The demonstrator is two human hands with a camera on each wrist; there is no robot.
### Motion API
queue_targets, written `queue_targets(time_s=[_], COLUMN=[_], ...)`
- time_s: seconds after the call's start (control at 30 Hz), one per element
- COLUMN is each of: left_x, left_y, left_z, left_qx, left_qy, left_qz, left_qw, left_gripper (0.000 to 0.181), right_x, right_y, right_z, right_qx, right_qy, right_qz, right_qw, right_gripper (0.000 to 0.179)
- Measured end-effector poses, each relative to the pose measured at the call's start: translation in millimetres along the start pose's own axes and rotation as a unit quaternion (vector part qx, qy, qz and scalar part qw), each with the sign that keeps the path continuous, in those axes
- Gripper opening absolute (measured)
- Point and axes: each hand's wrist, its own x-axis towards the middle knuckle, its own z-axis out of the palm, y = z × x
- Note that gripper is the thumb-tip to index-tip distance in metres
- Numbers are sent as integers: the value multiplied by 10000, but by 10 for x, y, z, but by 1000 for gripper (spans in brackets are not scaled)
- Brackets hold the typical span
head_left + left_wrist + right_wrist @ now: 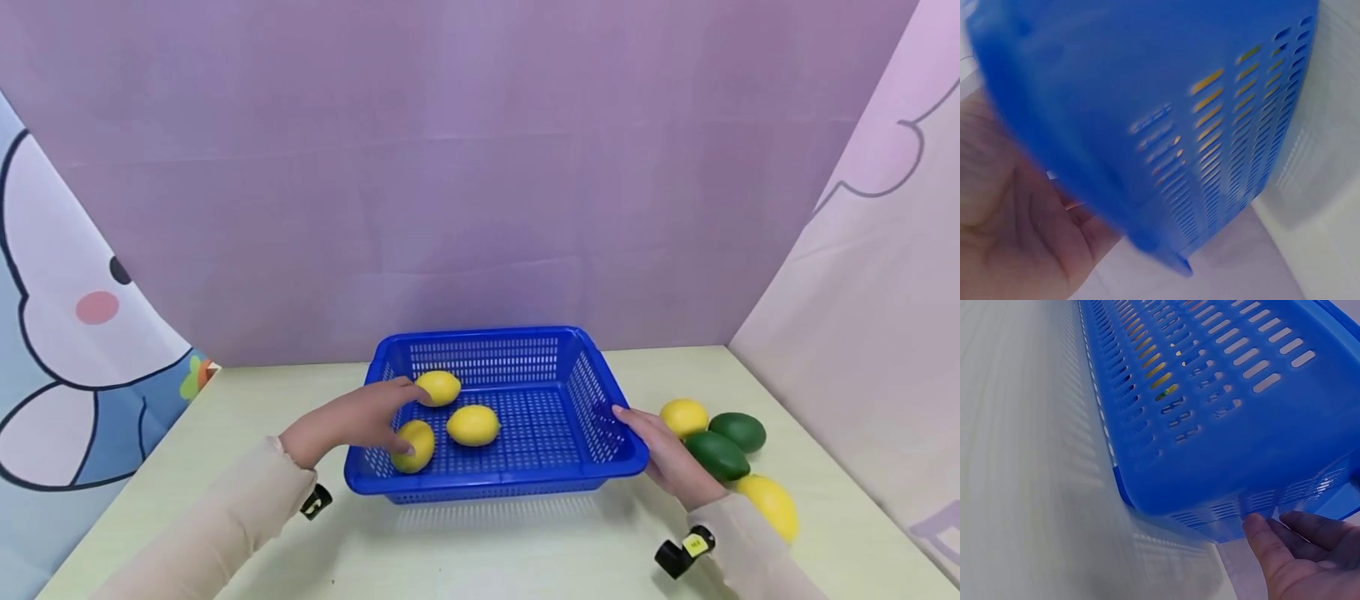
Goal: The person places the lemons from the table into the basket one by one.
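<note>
A blue plastic basket (pixel 498 479) with slotted walls holds three lemons: a back-left lemon (pixel 438 388), a middle lemon (pixel 473 426) and a front-left lemon (pixel 420 433). My left hand (pixel 367 417) reaches over the basket's left rim, thumb and fingers spread apart. Its thumb overlaps the front-left lemon, and its fingertips come right at the back-left one. In the left wrist view the palm (pixel 1022 231) shows beside the rim, with the fingers partly hidden behind it. My right hand (pixel 667 454) grips the basket's right rim; in the right wrist view its fingers (pixel 1266 547) meet the end wall.
Right of the basket, on the pale table (pixel 480 558), lie a lemon (pixel 682 417), two dark green fruits (pixel 738 432) and a larger yellow fruit (pixel 772 508) partly behind the right sleeve. A purple cloth wall (pixel 480 183) stands behind, with printed panels on both sides.
</note>
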Motion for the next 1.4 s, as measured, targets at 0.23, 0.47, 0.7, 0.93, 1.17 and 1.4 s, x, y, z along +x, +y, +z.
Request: queue_targets(time_s=[0.23, 0.47, 0.7, 0.93, 1.17, 1.4], left_x=[-110, -180, -201, -176, -148, -143], left_y=[-69, -185, -400, -505, -532, -604], left_z=[-125, -148, -124, -93, -18, 118], left_qx=[74, -138, -889, -1348, -1674, -2100], left_qy=[514, 1081, 1595, 2031, 2119, 1916], left_qz=[344, 412, 43, -361, -626, -1048], left_qw=[9981, 9932, 9832, 9692, 9608, 9530], left_gripper=[64, 65, 67, 70, 71, 71], right_x=[3, 4, 4, -17, -41, -21], right_y=[-9, 12, 17, -6, -18, -30], right_z=[5, 10, 22, 23, 16, 11], right_qx=[50, 78, 133, 132, 92, -14], right_qy=[43, 81, 81, 130, 120, -107], right_qz=[-1, 36, 64, 91, 53, -217], right_qw=[10000, 9999, 9999, 9998, 9999, 9997], right_gripper=[64, 65, 63, 63, 59, 63])
